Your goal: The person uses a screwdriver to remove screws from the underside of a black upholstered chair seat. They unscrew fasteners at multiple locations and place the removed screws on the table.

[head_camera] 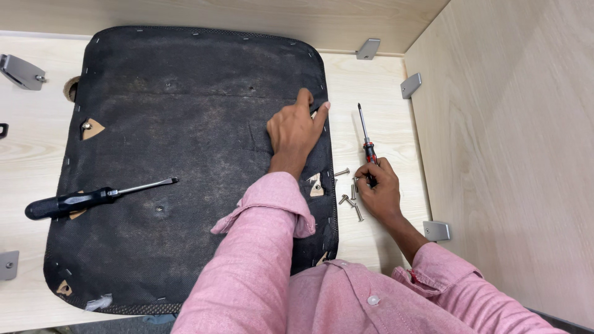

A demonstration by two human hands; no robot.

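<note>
black fabric covers the underside of a seat pad [173, 154] lying on the pale wooden bench [383, 105]. the left hand [296, 131] rests on the pad's right edge, its grip loose with fingers spread, holding nothing. the right hand [378, 188], near the bench's right edge, has its grip closed on a red-black screwdriver [366, 142], beside loose screws [349, 198]. a black screwdriver [93, 198] lies on the pad's left part.

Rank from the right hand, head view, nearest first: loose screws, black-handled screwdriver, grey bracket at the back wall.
1. Loose screws: just left of the right hand, by its fingers.
2. Grey bracket: at the back, straight ahead.
3. Black-handled screwdriver: far left, on the black panel.
</note>
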